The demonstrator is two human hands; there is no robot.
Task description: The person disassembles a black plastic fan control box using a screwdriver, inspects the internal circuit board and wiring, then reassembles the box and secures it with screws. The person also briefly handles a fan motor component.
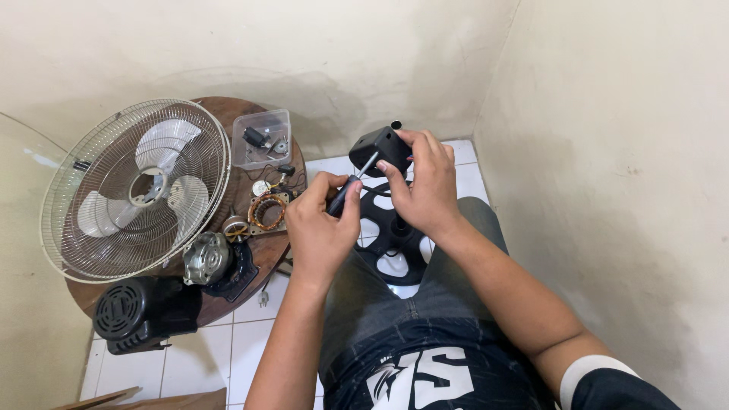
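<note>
Seen from the head camera, the left hand (323,220) is closed around the dark handle of a screwdriver (351,184), its shaft angled up into a black plastic housing (377,148). The right hand (422,186) grips that housing from its right side, fingers wrapped over the top. Left of the left hand, a round wooden bench (228,114) carries a fan cage (135,188), a clear parts box (262,138) and a copper-wound stator (267,211).

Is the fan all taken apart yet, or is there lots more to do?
Mostly apart: the fan cage with its blades, copper motor winding, metal motor housing and black motor cover already lie separate on the round table. In hand: the left hand works a screwdriver into the black housing held by the right hand. Left: nothing looks put back together.
</note>
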